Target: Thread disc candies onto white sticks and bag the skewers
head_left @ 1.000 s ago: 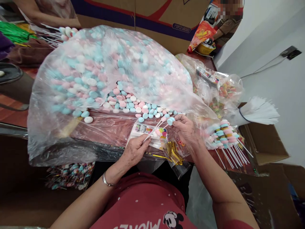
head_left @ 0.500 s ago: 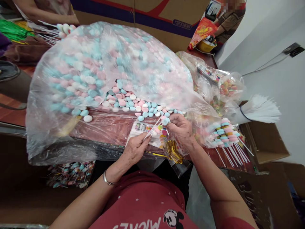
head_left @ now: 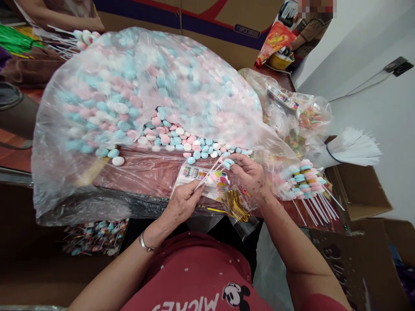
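My left hand (head_left: 184, 199) is closed on white sticks (head_left: 207, 173) that point up and to the right, with pink, white and yellow-green candies near their upper part. At the stick tips, my right hand (head_left: 248, 172) pinches a light blue candy (head_left: 228, 163). Loose pink, blue and white candies (head_left: 177, 139) spill from a big clear plastic bag (head_left: 194, 77) just beyond my hands. Below the sticks lie printed packets (head_left: 191, 172). A bundle of gold ties (head_left: 237, 205) sits near the table edge, under my right hand.
Finished candy sticks (head_left: 308, 183) lie at the right, with a bundle of white sticks (head_left: 355, 147) behind them. A cardboard box (head_left: 366, 194) stands beside the table. Below left, a box holds more candy sticks (head_left: 97, 235). Other people's arms show at the top left and top right.
My right hand has turned slightly at the stick tips, and the blue candy in its fingers shows at a different angle. My left hand has barely moved.
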Demonstrator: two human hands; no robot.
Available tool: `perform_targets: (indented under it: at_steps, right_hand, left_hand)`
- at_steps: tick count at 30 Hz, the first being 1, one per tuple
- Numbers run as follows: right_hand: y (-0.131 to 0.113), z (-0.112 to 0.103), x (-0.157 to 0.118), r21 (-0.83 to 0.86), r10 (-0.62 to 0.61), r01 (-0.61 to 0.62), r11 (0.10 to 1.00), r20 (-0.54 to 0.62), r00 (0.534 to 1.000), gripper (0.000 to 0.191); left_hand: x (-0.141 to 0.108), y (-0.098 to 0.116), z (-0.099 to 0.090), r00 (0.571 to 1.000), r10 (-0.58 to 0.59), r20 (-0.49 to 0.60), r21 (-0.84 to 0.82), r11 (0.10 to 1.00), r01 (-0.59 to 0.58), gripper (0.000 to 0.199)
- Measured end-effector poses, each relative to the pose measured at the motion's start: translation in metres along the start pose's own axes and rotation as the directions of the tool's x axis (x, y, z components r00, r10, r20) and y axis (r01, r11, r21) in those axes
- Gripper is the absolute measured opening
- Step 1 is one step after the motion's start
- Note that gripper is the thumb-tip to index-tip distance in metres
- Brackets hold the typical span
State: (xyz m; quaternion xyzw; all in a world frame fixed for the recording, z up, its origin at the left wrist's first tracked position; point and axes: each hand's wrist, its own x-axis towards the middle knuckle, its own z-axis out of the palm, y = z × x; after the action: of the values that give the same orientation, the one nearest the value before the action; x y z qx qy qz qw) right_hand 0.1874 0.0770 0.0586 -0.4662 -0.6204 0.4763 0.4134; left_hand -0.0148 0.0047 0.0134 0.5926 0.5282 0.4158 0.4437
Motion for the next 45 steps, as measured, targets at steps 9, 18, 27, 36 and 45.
perform_targets:
  at_steps: [9,18,27,36,45]
  right_hand:
    - [0.014,0.005,0.003,0.007,0.014,-0.014,1.000,0.030,0.999,0.027]
    - [0.028,0.014,-0.003,-0.044,-0.066,0.064,0.997,-0.049,0.997,0.030]
    - [0.029,0.023,-0.010,-0.417,-0.365,0.331,0.846,-0.002,0.931,0.033]
    - [0.029,0.033,-0.015,-0.655,-0.480,0.479,0.585,0.196,0.855,0.043]
    - [0.029,0.034,-0.023,-0.566,-0.418,0.518,0.641,0.307,0.855,0.042]
  left_hand:
    - [0.000,0.001,0.000,1.000,0.031,-0.003,0.012,0.999,-0.031,0.026]
    - [-0.001,-0.006,0.002,0.999,0.037,-0.017,0.030,0.999,-0.037,0.028]
    - [0.000,-0.005,0.003,1.000,0.029,-0.009,0.041,0.999,-0.028,0.027]
    - [-0.002,-0.009,0.004,0.999,0.033,-0.038,0.079,0.996,-0.030,0.025]
    - [-0.003,-0.003,0.002,0.998,0.031,-0.058,0.122,0.992,-0.023,0.023]
